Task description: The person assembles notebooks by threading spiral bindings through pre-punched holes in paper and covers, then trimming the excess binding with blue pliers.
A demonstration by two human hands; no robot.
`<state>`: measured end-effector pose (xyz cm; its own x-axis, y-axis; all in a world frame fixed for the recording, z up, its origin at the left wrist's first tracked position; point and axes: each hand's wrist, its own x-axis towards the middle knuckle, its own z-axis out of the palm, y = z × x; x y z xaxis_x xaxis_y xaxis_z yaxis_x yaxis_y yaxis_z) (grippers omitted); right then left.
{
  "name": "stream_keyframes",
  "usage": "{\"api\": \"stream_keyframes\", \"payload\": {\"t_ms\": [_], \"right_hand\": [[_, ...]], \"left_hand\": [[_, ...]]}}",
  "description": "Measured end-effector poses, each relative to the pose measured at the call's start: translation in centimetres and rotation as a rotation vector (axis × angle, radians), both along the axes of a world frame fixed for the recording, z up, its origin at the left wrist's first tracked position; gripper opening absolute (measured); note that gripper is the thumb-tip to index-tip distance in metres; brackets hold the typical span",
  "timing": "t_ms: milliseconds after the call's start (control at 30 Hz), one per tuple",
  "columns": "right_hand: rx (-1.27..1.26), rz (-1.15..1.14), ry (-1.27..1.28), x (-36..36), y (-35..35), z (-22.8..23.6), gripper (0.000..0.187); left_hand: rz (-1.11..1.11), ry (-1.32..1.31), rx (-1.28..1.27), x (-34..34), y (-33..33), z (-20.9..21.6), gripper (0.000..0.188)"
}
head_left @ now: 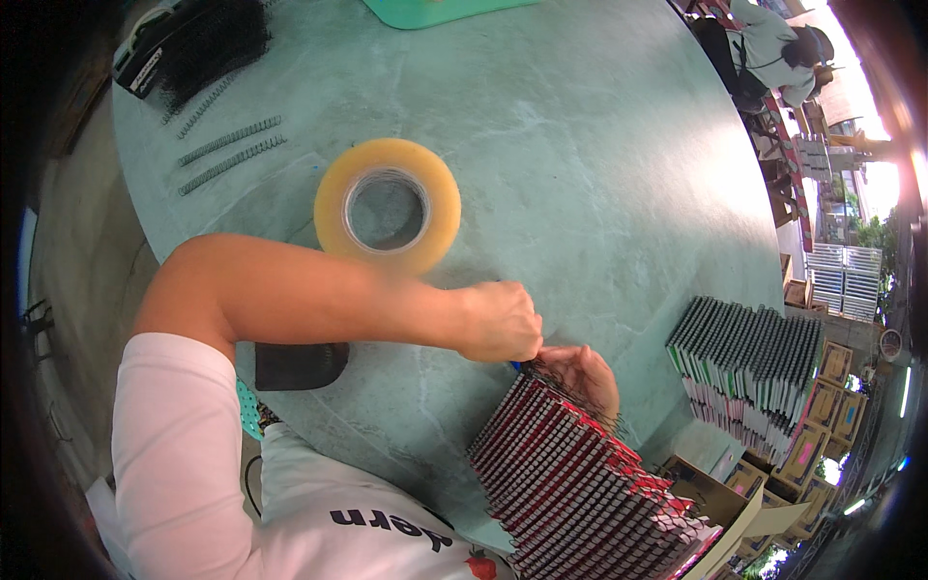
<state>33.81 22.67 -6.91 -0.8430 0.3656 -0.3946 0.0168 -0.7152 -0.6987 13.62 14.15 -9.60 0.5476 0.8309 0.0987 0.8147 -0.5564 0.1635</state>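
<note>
A tall stack of spiral-bound notebooks (570, 464) with red covers and dark wire coils leans at the lower right. My left hand (503, 322) is closed in a fist at the stack's far end. A small blue bit of something shows beneath it, too hidden to name. Just right of it, my right hand (588, 375) curls its fingers round the endmost notebook and its loose-looking coil wires. The stack hides my right wrist and forearm.
A big roll of clear tape (333, 208) lies beyond my left forearm. Loose wire coils (232, 153) and a black heap of coils (217, 53) are at the far left. A black object (300, 367) sits under my arm. Another notebook stack (749, 362) and a cardboard box (715, 483) stand right.
</note>
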Motion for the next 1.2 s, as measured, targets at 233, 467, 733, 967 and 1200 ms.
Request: {"api": "stream_keyframes", "payload": {"t_ms": [233, 467, 733, 967, 1200], "right_hand": [[-0.041, 0.041, 0.004, 0.9, 0.7, -1.9, 0.048], [-0.079, 0.056, -0.029, 0.4, 0.9, -1.0, 0.048], [-0.052, 0.047, -0.034, 0.0, 0.4, -0.5, 0.048], [0.024, 0.129, -0.026, 0.5, 1.2, -1.7, 0.048], [-0.019, 0.015, 0.045, 0.8, 0.5, -1.9, 0.048]], "left_hand": [[0.097, -0.126, 0.020, -0.2, -1.4, -0.5, 0.010], [-0.045, -0.004, 0.171, -1.3, 0.2, 0.3, 0.010], [-0.067, 0.031, 0.012, -0.5, 1.0, 0.7, 0.012], [0.021, 0.028, 0.019, -0.1, -0.7, 0.0, 0.012], [0.121, -0.055, 0.203, -0.9, -1.5, 0.2, 0.010]]}}
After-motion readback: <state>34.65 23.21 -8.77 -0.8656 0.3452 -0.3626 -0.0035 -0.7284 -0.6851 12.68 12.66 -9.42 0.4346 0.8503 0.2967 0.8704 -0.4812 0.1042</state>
